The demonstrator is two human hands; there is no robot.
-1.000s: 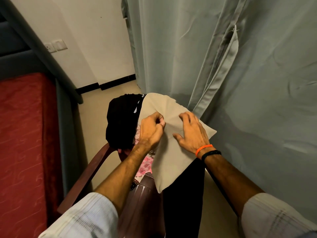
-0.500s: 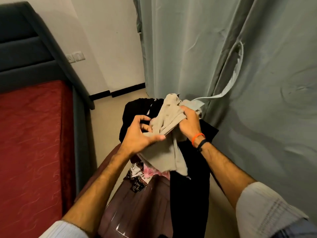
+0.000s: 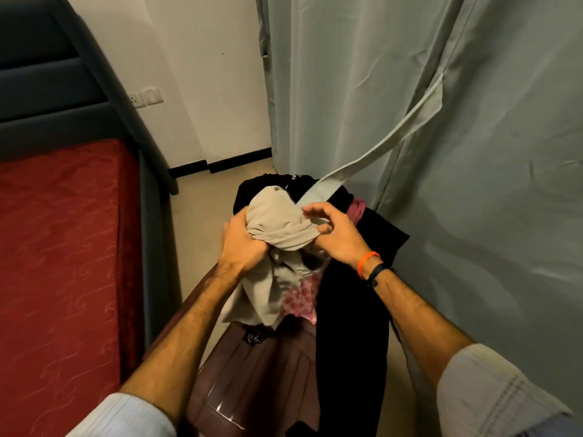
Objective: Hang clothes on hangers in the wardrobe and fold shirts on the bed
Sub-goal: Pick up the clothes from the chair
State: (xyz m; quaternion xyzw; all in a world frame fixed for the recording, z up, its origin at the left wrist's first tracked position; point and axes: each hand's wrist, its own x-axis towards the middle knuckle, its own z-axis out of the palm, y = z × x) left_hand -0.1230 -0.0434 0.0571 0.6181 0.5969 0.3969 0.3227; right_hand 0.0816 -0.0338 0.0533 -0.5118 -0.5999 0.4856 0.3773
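At the centre of the frame, both hands are working on a bunched beige garment (image 3: 277,222) above a pile of clothes (image 3: 356,279) heaped on a brown chair (image 3: 252,373). The left hand (image 3: 244,244) is gripping the cloth with its fingers curled tight around the gathered middle. The right hand (image 3: 334,234) is pinching an edge between thumb and half-curled fingers. The beige piece is hanging down over a pink patterned garment (image 3: 301,299), so it is probably being lifted free of the pile. To do this well, the right hand should be finding a collar or shoulder seam while the left is loosening its bunching, so the cloth is opening flat. The red bed (image 3: 56,263) is lying at the left, the grey wardrobe cover (image 3: 473,184) at the upper right, both near.
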